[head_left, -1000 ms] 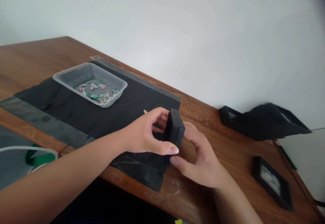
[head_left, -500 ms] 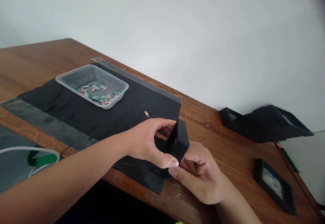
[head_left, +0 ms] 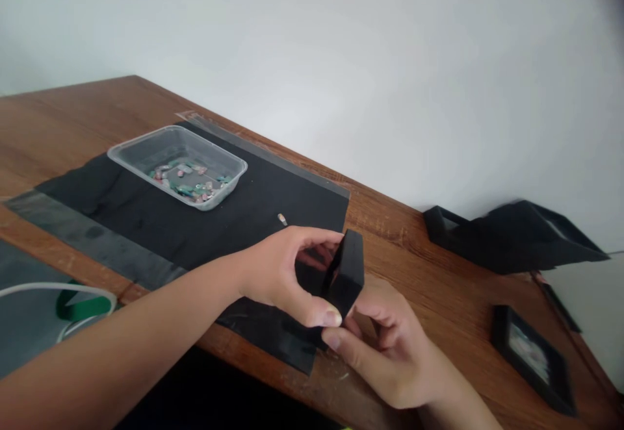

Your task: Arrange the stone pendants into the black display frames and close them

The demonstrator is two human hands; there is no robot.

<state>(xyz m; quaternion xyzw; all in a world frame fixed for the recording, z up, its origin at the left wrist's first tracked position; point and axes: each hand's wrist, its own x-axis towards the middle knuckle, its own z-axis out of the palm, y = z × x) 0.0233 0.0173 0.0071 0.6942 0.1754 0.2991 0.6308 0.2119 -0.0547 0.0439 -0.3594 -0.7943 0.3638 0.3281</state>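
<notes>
Between my hands, above the front edge of the table, a small black box (head_left: 351,267) is held tilted on its side. My left hand (head_left: 287,274) grips it from the left, thumb along the lower edge and fingers behind. My right hand (head_left: 390,345) is closed on its lower right corner, the thumb tip close to the left thumb. The box's inner side is turned left and mostly hidden. Just beyond my left hand, one small pale bead-like piece (head_left: 282,219) lies on the black mat (head_left: 263,189).
A clear plastic tub (head_left: 178,157) with several pink, green and white pieces stands on the mat. On the right of the wooden table (head_left: 419,267) lie a black frame-like box (head_left: 531,358) and a black bag-like object (head_left: 511,235). A white cable (head_left: 49,285) and green item (head_left: 88,306) sit lower left.
Both hands keep hold of the black box, which has turned slightly. My right hand has shifted a little downward. The rest of the scene stays nearly the same.
</notes>
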